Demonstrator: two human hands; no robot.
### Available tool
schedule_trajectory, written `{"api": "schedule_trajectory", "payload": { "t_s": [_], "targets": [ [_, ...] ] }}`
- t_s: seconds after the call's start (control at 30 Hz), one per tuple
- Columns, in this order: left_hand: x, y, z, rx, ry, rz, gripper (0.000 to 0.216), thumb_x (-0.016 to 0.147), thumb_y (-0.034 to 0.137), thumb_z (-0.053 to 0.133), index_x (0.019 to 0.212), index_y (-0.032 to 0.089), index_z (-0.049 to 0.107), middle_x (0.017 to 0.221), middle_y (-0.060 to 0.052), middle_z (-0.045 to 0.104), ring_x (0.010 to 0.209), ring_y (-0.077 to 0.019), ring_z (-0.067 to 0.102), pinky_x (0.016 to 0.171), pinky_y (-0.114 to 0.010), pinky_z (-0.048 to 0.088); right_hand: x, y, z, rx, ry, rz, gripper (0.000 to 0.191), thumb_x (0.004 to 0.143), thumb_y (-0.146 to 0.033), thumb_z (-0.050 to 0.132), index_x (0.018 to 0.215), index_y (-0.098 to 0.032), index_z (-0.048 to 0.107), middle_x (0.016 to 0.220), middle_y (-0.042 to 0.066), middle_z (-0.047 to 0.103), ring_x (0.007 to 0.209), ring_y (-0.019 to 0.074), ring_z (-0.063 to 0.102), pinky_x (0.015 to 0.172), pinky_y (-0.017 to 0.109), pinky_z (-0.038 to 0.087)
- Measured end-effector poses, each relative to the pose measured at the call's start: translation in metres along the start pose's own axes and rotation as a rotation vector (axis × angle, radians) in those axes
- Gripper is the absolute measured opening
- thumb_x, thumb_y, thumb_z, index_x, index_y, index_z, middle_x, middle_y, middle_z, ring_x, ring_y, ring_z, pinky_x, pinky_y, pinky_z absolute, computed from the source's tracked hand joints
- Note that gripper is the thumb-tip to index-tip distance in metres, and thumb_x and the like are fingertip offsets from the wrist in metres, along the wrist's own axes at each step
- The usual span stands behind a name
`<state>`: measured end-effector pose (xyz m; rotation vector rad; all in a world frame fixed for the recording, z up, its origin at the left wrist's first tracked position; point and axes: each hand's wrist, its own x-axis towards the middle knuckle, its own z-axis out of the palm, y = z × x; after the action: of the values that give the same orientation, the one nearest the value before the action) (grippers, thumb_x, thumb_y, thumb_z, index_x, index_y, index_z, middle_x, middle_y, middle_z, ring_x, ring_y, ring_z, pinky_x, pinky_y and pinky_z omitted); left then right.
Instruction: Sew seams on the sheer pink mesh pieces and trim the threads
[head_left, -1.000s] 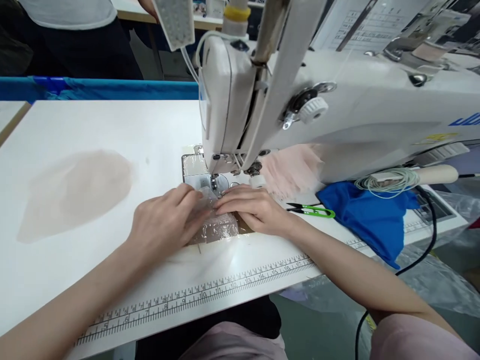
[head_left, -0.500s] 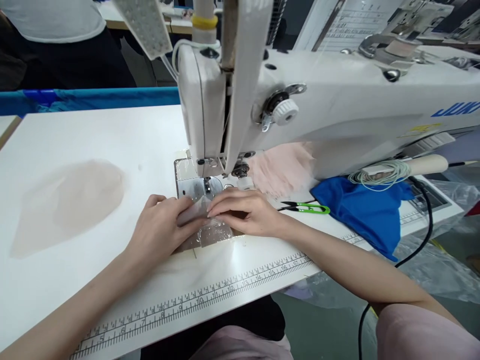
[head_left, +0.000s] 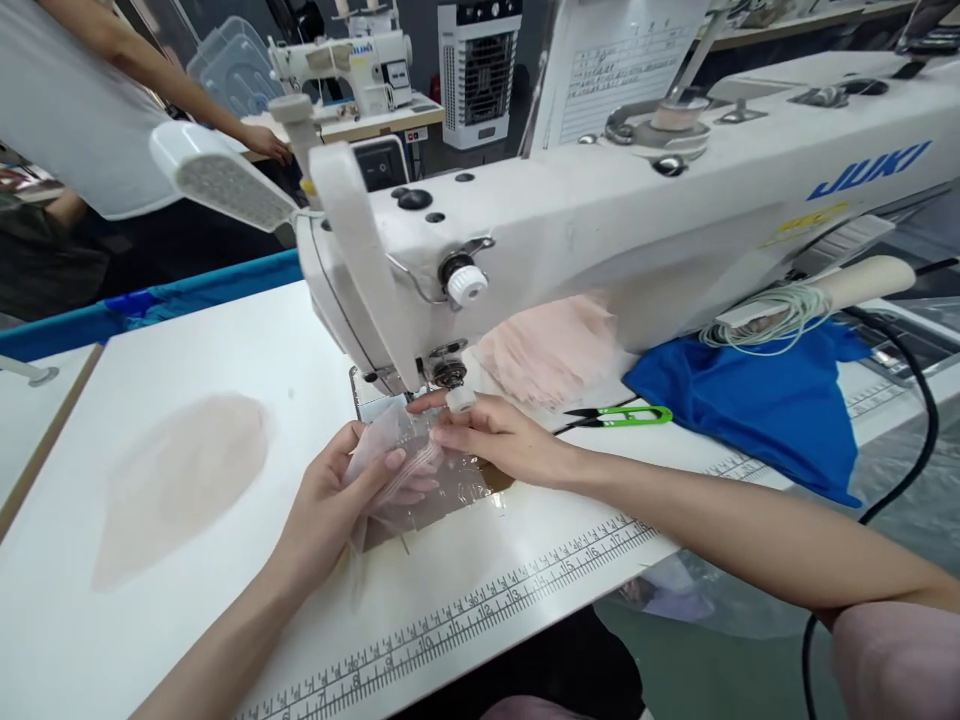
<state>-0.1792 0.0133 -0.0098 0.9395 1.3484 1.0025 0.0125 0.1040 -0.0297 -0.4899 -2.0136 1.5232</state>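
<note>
My left hand (head_left: 330, 495) pinches a thin, sheer pale-pink fabric (head_left: 382, 440) in front of the sewing machine (head_left: 600, 200), its thumb on top and several fingertips showing through the cloth. Close to the needle area, my right hand (head_left: 514, 435) has its thumb and fingers closed at the right edge of the same fabric. The machine's head partly hides the needle and presser foot. Another sheer piece (head_left: 187, 480) lies flat on the white table (head_left: 300, 650) to the left.
Green-handled thread snips (head_left: 630, 414), a pink fabric pile (head_left: 551, 350) and a blue cloth (head_left: 757, 400) lie to the right. A ruler strip (head_left: 480, 610) runs along the front edge. Beyond the table are another person's arm (head_left: 172, 80) and an air cooler (head_left: 480, 75).
My left hand has turned up and opened out the fabric, so more of it shows. My right fingers have shifted toward the needle area. The view has tilted and shows more background.
</note>
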Motion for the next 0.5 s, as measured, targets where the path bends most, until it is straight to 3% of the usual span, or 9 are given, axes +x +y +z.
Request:
{"api": "schedule_trajectory", "payload": {
  "t_s": [0.17,0.33,0.5],
  "targets": [
    [-0.0033,0.001,0.0048,0.009,0.022,-0.021,0.036,0.069,0.033,0.083,0.09,0.022,0.056,0.078,0.003,0.074,0.078,-0.0211,0.075,0.073,-0.034,0.064,0.0007,0.0025,0.0012,0.283,0.073,0.014,0.025,0.087,-0.018,0.061,0.113,-0.017,0.059,0.073,-0.005,0.061,0.067,0.0088,0.06,0.068,0.024,0.052],
    [-0.003,0.0,0.0028,0.057,-0.037,-0.076,0.04,0.065,0.032,0.086,0.093,0.02,0.06,0.076,0.001,0.074,0.075,-0.021,0.075,0.072,-0.032,0.064,0.0009,0.0026,0.0001,0.342,0.065,-0.008,0.019,0.086,-0.018,0.062,0.104,-0.017,0.057,0.072,-0.005,0.061,0.069,0.0087,0.061,0.072,0.026,0.052],
    [-0.0031,0.0017,0.003,0.095,-0.01,-0.11,0.046,0.063,0.033,0.087,0.099,0.018,0.061,0.077,-0.001,0.075,0.075,-0.0214,0.074,0.071,-0.03,0.063,0.0007,0.0033,-0.0016,0.406,0.062,-0.032,0.017,0.084,-0.024,0.067,0.09,-0.019,0.052,0.071,-0.005,0.062,0.067,0.0086,0.06,0.073,0.027,0.051]
  ]
}}
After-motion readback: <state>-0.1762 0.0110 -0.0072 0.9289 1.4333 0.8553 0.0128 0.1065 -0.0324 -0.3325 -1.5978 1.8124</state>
